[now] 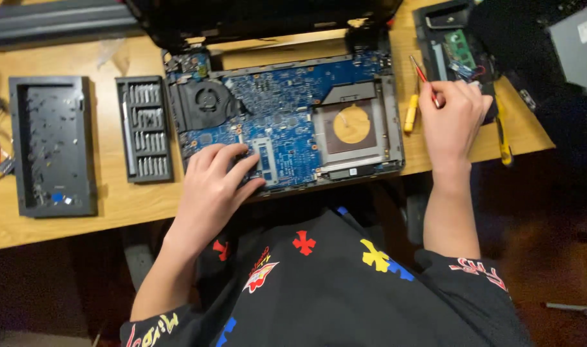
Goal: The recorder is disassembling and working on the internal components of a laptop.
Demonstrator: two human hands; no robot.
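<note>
A light wooden desk stands in a dark room, bearing an opened laptop's blue circuit board. The left hand rests spread-fingered on it; the right hand pinches a thin red-handled screwdriver.

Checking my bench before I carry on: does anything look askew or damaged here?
Nothing looks damaged. The opened laptop juts over the table's front edge under the left hand. The right hand holds a red screwdriver.
</note>
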